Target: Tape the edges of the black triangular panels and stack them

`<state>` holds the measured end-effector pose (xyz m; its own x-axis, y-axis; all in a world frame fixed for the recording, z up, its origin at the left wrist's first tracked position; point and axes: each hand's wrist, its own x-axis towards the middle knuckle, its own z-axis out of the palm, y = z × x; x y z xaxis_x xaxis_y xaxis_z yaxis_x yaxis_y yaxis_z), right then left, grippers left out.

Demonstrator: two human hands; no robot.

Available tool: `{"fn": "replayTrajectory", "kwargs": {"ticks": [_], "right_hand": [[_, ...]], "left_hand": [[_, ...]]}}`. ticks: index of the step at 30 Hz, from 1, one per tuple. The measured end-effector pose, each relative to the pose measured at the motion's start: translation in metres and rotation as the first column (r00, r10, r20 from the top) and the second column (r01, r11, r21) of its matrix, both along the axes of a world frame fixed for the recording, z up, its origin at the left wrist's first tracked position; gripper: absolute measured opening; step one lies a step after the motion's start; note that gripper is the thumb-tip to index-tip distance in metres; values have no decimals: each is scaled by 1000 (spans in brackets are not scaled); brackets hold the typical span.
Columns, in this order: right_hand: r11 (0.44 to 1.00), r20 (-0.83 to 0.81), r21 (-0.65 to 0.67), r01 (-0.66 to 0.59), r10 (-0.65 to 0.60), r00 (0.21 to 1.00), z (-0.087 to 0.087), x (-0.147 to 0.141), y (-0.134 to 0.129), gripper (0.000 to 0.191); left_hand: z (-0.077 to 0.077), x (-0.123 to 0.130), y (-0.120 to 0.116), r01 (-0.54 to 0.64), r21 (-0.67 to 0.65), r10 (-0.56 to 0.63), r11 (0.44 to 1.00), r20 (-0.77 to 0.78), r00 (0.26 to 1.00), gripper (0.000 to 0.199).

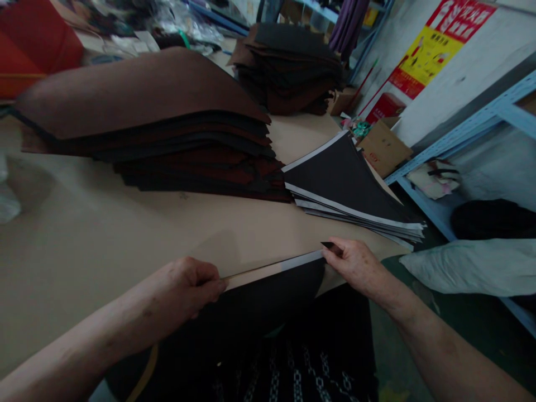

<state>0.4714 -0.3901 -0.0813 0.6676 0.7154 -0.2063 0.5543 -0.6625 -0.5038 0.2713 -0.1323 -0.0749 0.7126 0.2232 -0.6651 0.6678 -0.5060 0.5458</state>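
Observation:
A black fabric panel (272, 301) hangs at the near edge of the table, over my lap. Along its upper edge runs a pale strip (288, 263), whitish grey toward the right and tan toward the left. My left hand (188, 287) is closed in a pinch on the left end of this edge. At the other end, my right hand (355, 265) pinches the panel's corner, with a small dark tip sticking up past the thumb. The edge looks stretched straight between both hands. Just beyond my right hand lies a fanned stack of dark panels with grey edge strips (335, 178).
A large pile of brown and black pieces (159, 92) lies across the tan table (104, 234), with another pile (288, 61) behind it. A red item (33, 44) sits far left. Right of the table stand cardboard boxes (385, 148) and a blue metal shelf (473, 117).

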Motion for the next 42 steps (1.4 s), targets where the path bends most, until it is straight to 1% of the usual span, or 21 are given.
{"fn": "replayTrajectory", "kwargs": {"ticks": [6,12,16,18,20,22,23,24,26,28,32,35,38,42], "right_hand": [[998,70,-48,-47,50,996,2,1,3,21],[978,108,-179,-104,125,986,7,6,7,26],[964,70,-240,-115,135,988,8,14,6,31],[960,45,-259,-110,125,991,11,19,4,28],[970,70,-230,-72,91,993,18,19,5,18],[990,76,-132,-45,56,996,28,13,8,8],[996,47,-68,-57,60,997,33,8,11,7],[996,-4,-4,-89,89,996,37,1,14,8],[977,-108,103,-189,200,974,40,-13,23,10],[951,-136,160,-266,288,948,35,-22,31,12],[946,-103,138,-293,308,946,14,-24,39,12],[945,-101,113,-308,319,942,6,-20,37,11],[946,-74,108,-307,315,946,5,-20,32,12],[948,-29,100,-302,306,951,2,-21,28,12]], "left_hand": [[-2,0,1,5,19,-6,1000,12,1000,38],[-2,1,-1,-2,22,2,1000,12,1000,34],[6,5,-3,0,33,0,999,2,1000,34],[12,8,-5,12,30,-12,999,1,1000,33],[17,10,-6,30,34,-30,999,2,1000,32],[19,11,-7,46,52,-46,998,6,999,30],[18,11,-7,50,66,-50,997,11,999,30],[17,11,-7,52,71,-54,996,19,998,31],[15,9,-8,54,73,-57,996,36,998,33],[15,8,-9,47,82,-51,996,49,998,34],[22,5,-7,67,90,-72,994,55,996,31],[27,-4,3,77,66,-80,995,41,996,27],[29,-23,23,78,89,-78,993,-2,997,25],[34,-63,57,144,204,-129,968,-85,988,28]]}}
